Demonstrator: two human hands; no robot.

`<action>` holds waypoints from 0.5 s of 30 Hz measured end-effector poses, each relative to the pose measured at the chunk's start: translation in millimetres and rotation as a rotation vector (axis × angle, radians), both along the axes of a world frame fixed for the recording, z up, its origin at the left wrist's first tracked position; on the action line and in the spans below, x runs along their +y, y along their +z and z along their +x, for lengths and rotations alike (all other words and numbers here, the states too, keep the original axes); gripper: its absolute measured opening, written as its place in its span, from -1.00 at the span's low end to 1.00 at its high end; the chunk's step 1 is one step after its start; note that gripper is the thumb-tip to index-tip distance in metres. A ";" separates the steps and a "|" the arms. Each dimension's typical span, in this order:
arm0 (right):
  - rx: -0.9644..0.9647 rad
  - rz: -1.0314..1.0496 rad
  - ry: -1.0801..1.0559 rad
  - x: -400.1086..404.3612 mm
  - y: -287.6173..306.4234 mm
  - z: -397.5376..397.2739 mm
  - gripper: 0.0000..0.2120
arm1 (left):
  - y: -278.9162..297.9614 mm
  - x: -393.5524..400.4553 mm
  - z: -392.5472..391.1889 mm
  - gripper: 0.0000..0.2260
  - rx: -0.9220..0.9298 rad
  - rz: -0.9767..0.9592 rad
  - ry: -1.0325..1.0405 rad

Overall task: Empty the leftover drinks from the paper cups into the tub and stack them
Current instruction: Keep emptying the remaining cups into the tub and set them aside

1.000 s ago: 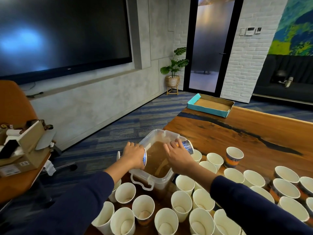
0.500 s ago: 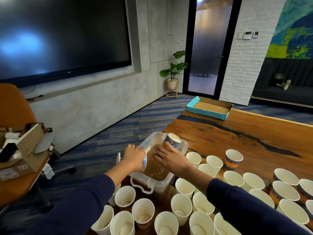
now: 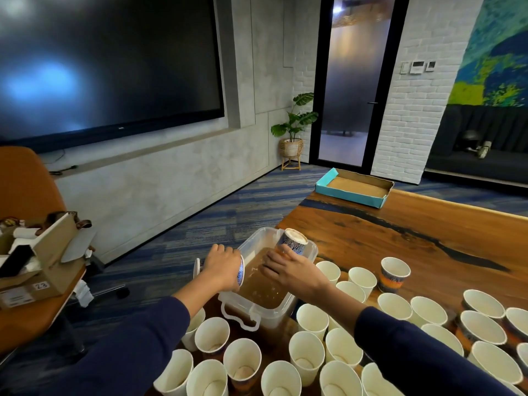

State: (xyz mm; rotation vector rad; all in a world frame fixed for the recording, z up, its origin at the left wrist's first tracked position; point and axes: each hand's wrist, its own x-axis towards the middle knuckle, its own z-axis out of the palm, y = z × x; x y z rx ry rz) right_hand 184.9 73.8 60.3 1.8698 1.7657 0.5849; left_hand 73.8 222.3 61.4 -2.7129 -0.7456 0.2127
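A clear plastic tub (image 3: pixel 310 248) with brown liquid sits at the table's near left corner. My right hand (image 3: pixel 291 268) grips a patterned paper cup (image 3: pixel 293 244) held upside down over the tub, its base up. My left hand (image 3: pixel 221 265) grips another patterned cup (image 3: pixel 241 274) lying on its side at the tub's left rim, mouth toward the tub. Several white-lined paper cups (image 3: pixel 311 320) stand upright around the tub, some with liquid in them.
The wooden table (image 3: pixel 428 232) carries a teal cardboard tray (image 3: pixel 354 192) at its far end and one patterned cup (image 3: pixel 394 274) standing apart. An orange chair (image 3: pixel 25 184) with a cardboard box (image 3: pixel 48 261) of items is at the left. Carpeted floor lies beyond.
My right hand has turned its cup from sideways to fully upside down over the tub. My left hand has kept its cup at the tub's left rim.
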 end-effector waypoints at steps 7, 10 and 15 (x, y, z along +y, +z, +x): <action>-0.028 -0.020 0.035 4.4 -8.9 -2.2 -0.37 | 5.9 -1.3 -1.8 -0.30 -0.025 0.021 -0.020; -0.006 0.085 0.079 4.9 -5.0 -3.3 -0.41 | 10.1 0.1 -1.5 -0.30 -0.065 0.030 -0.006; 0.114 0.166 0.034 2.7 -1.4 -0.5 -0.39 | 12.2 2.0 -1.7 -0.30 -0.081 0.048 -0.022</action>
